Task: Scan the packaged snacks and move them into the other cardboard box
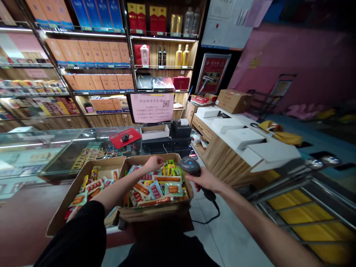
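My right hand [208, 180] is wrapped round the handle of a black barcode scanner [190, 165], beside the right edge of a cardboard box [155, 213]. The scanner's cord hangs down and curls below the hand. Over the far side of that box is my left hand [154, 163], its fingers curled together near some small green and yellow snack packets [169, 168]. Whatever the fingertips hold, if anything, cannot be made out. Packaged sausages [167, 179] in clear and coloured wrappers fill the box. A second cardboard box [109, 165] with fewer sausage packs stands to its left.
Behind the boxes stand a monitor with a pink sign [151, 107] and a receipt printer [180, 128]. A glass display counter [61, 148] runs left, carrying a red mat [125, 138]. White boxes [244, 137] line the right cabinet. A metal rack [306, 196] stands at right.
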The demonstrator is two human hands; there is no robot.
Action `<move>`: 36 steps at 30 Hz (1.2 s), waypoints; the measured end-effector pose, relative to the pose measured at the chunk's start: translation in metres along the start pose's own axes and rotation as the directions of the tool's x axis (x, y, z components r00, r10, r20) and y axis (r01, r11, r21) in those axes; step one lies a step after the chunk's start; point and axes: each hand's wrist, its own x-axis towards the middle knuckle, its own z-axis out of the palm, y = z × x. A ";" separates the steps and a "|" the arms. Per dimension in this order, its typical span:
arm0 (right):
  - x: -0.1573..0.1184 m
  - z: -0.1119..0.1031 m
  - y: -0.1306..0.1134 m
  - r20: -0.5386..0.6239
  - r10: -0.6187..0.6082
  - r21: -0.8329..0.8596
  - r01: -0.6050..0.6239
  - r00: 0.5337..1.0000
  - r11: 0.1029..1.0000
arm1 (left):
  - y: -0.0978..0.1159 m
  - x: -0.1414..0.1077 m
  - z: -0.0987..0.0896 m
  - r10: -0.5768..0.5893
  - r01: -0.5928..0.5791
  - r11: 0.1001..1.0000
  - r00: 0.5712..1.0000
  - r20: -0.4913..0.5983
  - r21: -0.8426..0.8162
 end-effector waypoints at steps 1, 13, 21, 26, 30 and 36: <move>-0.001 -0.002 0.001 -0.004 0.005 -0.011 -0.005 1.000 1.000 | 0.003 0.003 0.005 0.003 -0.004 1.000 1.000 0.027 0.028; -0.012 -0.014 0.019 0.009 0.001 0.039 -0.001 1.000 0.999 | 0.016 0.023 0.060 -0.264 0.264 0.964 0.963 0.055 0.012; -0.006 -0.012 0.019 0.029 0.022 0.016 -0.022 0.999 1.000 | 0.020 0.012 0.060 -0.300 0.304 0.939 0.953 0.052 -0.158; 0.008 0.001 0.013 0.109 -0.061 0.056 0.055 0.992 0.997 | 0.017 -0.006 0.021 -0.351 0.264 0.665 0.936 0.019 -0.699; 0.024 0.018 0.005 0.211 -0.143 0.054 0.134 0.967 0.989 | 0.003 -0.030 -0.025 -0.435 0.167 0.347 0.900 -0.001 -0.923; 0.036 0.051 -0.030 0.330 -0.152 -0.079 0.188 0.932 0.979 | -0.023 -0.085 -0.069 -0.456 0.120 0.130 0.889 0.048 -0.984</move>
